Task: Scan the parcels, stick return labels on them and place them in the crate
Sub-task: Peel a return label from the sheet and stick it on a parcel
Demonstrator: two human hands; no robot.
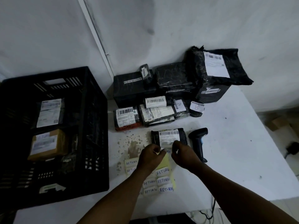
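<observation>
A small black parcel (169, 136) with a white barcode label lies on the white table (226, 151) just beyond my hands. My left hand (150, 156) pinches the yellow backing sheet (164, 160) of the return labels. My right hand (182, 153) pinches a white return label (167, 150) at the sheet's top edge, close to the parcel's near side. More handwritten RETURN labels (163, 181) sit on the sheet below my hands. The black barcode scanner (198, 141) lies to the right of the parcel. The black crate (53, 131) stands at the left with a brown parcel (47, 144) and a black parcel (48, 113) inside.
Several black wrapped parcels (178, 94) are stacked at the back of the table against the wall, the largest (215, 73) at the right. A stained patch (132, 143) marks the table left of my hands. The table's right edge drops to the floor, where cardboard (279, 122) lies.
</observation>
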